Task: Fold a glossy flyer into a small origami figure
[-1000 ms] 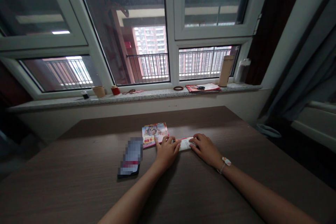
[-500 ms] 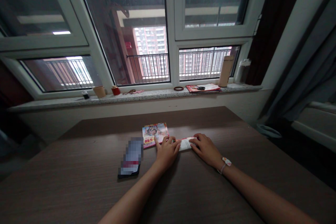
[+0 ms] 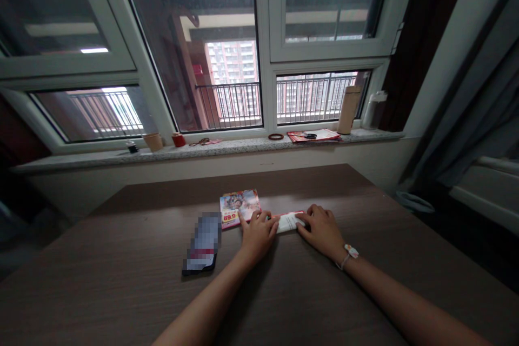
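Note:
On the brown table lies a narrow strip of folded paper [image 3: 288, 221], white with print and a red far edge. My left hand [image 3: 258, 232] presses the strip's left end with thumb and fingers, and its index finger reaches toward a colourful printed leaflet [image 3: 240, 206] marked 89.9. At the strip's right end, my right hand [image 3: 323, 231] grips the edge between thumb and fingers; a bracelet circles that wrist. The fingertips partly hide both ends of the paper. To the left of my left hand lies a phone [image 3: 203, 243], its screen blurred out.
The table [image 3: 133, 259] reaches toward a granite windowsill [image 3: 243, 145]. Along the sill stand a paper cup [image 3: 153, 142], a red spool [image 3: 178, 140], scissors [image 3: 200, 142], a brown ring [image 3: 276, 137], stacked leaflets [image 3: 324, 135], a tan flask [image 3: 349, 111] and a pale bottle [image 3: 375, 111].
My right hand has shifted slightly right along the folded paper, so more of its white face and red edge shows. My left hand stays in place.

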`<state>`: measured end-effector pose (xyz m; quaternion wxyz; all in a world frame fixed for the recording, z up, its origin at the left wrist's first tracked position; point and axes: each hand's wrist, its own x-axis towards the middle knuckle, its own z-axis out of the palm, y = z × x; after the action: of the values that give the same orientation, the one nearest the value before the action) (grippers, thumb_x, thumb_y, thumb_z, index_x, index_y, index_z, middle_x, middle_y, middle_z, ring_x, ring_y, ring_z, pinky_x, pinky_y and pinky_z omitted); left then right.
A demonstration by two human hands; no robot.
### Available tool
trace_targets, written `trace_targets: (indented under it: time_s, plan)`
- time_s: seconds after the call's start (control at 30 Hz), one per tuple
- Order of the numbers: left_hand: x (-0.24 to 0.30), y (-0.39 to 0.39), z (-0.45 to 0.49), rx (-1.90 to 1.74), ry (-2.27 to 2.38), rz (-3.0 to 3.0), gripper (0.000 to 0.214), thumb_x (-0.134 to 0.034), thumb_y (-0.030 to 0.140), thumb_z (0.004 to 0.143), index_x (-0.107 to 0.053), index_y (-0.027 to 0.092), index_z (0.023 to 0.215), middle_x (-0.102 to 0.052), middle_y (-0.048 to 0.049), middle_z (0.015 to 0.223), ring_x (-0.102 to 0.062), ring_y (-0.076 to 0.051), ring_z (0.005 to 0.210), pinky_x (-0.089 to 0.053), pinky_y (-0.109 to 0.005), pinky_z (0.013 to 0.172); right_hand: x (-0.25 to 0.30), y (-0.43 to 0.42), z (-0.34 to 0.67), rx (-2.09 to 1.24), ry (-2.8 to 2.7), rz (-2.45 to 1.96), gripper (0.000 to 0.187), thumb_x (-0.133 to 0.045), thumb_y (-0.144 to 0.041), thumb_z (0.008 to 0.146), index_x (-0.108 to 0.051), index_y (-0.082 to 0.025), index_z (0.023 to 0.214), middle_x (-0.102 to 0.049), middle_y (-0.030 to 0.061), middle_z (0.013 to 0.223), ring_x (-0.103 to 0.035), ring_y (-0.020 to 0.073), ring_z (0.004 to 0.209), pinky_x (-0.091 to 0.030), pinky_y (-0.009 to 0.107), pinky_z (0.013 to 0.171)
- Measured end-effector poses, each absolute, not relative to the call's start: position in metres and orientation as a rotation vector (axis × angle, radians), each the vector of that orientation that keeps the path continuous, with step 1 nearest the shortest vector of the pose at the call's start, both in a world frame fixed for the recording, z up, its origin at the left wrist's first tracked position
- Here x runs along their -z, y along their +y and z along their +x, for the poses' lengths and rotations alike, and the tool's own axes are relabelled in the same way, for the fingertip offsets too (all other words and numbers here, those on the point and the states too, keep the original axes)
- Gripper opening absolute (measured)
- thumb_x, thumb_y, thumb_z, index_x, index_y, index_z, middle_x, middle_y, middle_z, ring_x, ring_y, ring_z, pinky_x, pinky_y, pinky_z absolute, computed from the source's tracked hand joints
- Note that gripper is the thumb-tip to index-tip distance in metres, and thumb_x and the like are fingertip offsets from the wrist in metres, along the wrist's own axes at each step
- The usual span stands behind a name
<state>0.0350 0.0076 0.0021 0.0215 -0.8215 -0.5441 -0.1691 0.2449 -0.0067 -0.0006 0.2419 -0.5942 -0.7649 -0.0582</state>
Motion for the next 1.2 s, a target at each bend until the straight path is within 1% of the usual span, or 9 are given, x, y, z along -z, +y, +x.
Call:
trace_targets:
  time_s: [0.2,0.53,0.9,1.2]
  plan:
    - [-0.0012,0.0081,0.0349,0.537,-1.677,-2.550,0.032,-0.036,0.039,0.097,-0.059,0.042,0.119,-0.059,0.0012,0.121,-0.042,-0.027,0.121,0.006,-0.077,0.100,-0.0006,-0.0085,0.2441,0.164,-2.096,-1.694,0.029,-0.050,-0.044,0.089,-0.067,-0.033,0.110,-0.056,0.0049,0.092,-0.051,0.0202,0.090,-0.029,0.034,0.082]
    - [-0.0044,0.0066,0.0359,0.536,-1.688,-2.549,0.030,-0.039,0.038,0.096,-0.060,0.041,0.118,-0.060,0.0002,0.122,-0.042,-0.026,0.121,0.006,-0.075,0.101,-0.0021,-0.0085,0.2451,0.126,-2.142,-1.763,0.035,-0.045,-0.049,0.091,-0.065,-0.034,0.114,-0.061,0.0062,0.093,-0.054,0.0208,0.090,-0.028,0.037,0.084]
    - [0.0012,0.0086,0.0355,0.555,-1.661,-2.531,0.029,-0.041,0.037,0.095,-0.060,0.040,0.117,-0.060,0.0006,0.119,-0.043,-0.027,0.120,0.007,-0.077,0.100,-0.0036,-0.0089,0.2437,0.155,-2.167,-1.771,0.034,-0.043,-0.047,0.091,-0.064,-0.034,0.115,-0.063,0.0068,0.093,-0.055,0.0210,0.089,-0.027,0.039,0.086]
    - [-0.0051,0.0067,0.0368,0.509,-1.682,-2.530,0.030,-0.041,0.037,0.095,-0.060,0.040,0.118,-0.060,0.0002,0.120,-0.043,-0.026,0.120,0.005,-0.076,0.101,-0.0034,-0.0088,0.2431,0.148,-2.160,-1.776,0.034,-0.043,-0.047,0.091,-0.064,-0.036,0.116,-0.063,0.0066,0.092,-0.055,0.0216,0.089,-0.027,0.040,0.086]
